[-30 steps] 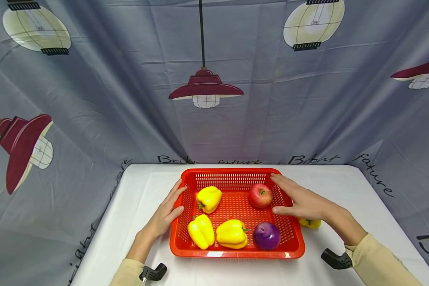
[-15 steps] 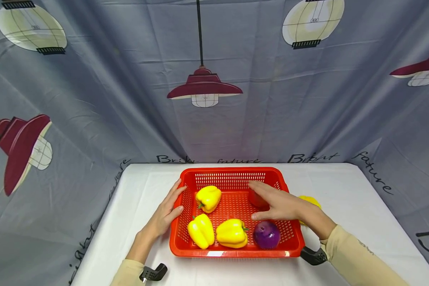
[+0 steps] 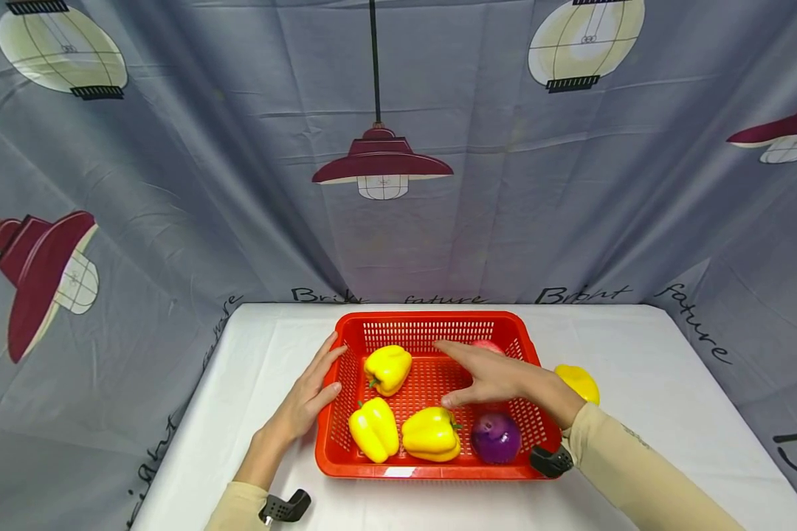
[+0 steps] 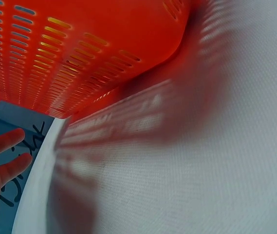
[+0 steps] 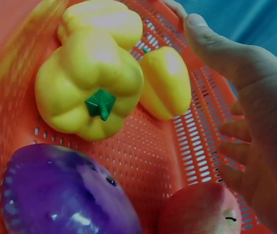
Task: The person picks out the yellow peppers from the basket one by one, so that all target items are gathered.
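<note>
In the head view a red basket [image 3: 432,470] holds a yellow pepper [image 3: 388,370] at the upper left, a second [image 3: 374,430] and a third [image 3: 431,434] along the near side, a purple round item [image 3: 496,437] and a red apple [image 3: 488,345] partly hidden. My left hand [image 3: 303,402] rests on the basket's left rim, fingers extended. Over the basket, my right hand [image 3: 494,375] is held above the apple with fingers spread and nothing gripped. The right wrist view has that hand [image 5: 260,117] beside the apple [image 5: 199,212].
Another yellow pepper [image 3: 578,383] lies on the white table [image 3: 644,369] to the right of the basket, beyond my right wrist. A grey curtain printed with lamps hangs behind the table.
My right hand has moved left from the basket's right rim to above its inside, covering most of the apple. The left hand has stayed in place.
</note>
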`<state>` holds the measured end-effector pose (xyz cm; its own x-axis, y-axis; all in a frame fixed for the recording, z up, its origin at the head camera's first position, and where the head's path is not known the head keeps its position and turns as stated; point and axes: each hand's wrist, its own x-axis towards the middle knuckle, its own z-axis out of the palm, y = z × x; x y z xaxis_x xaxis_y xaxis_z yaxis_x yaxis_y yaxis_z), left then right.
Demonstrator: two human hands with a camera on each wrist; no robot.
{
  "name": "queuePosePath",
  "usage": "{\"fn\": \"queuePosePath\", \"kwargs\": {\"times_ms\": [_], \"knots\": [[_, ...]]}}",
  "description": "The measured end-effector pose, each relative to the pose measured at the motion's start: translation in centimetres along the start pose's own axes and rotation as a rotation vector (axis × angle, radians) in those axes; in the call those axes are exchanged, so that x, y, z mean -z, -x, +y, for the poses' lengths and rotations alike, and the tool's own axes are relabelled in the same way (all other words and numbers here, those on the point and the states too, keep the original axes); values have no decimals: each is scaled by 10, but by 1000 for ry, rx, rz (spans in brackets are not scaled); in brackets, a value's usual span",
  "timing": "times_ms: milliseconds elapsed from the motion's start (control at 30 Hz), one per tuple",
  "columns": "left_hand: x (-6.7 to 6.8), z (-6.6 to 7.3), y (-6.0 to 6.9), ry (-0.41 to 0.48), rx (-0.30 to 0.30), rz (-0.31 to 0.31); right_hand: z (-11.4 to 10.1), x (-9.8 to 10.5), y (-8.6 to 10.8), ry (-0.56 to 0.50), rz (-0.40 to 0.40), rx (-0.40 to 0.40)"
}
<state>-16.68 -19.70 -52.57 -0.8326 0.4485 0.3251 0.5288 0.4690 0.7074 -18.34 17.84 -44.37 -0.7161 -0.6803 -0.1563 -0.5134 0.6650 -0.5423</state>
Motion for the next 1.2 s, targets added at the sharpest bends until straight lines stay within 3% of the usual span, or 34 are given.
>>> {"fn": "queuePosePath", "kwargs": {"times_ms": [333, 700, 1033, 1200], "knots": [[1, -2, 0, -8, -5, 0, 4, -9, -24, -151, -21, -42], [0, -1, 0, -4, -2, -5, 6, -24, -46, -210, -49, -92], [-1, -4, 0, -4, -7, 0, 8, -30, -63, -334, -31, -81], [-2, -4, 0, -1, -4, 9, 8, -32, -68, -335, -27, -85]]}}
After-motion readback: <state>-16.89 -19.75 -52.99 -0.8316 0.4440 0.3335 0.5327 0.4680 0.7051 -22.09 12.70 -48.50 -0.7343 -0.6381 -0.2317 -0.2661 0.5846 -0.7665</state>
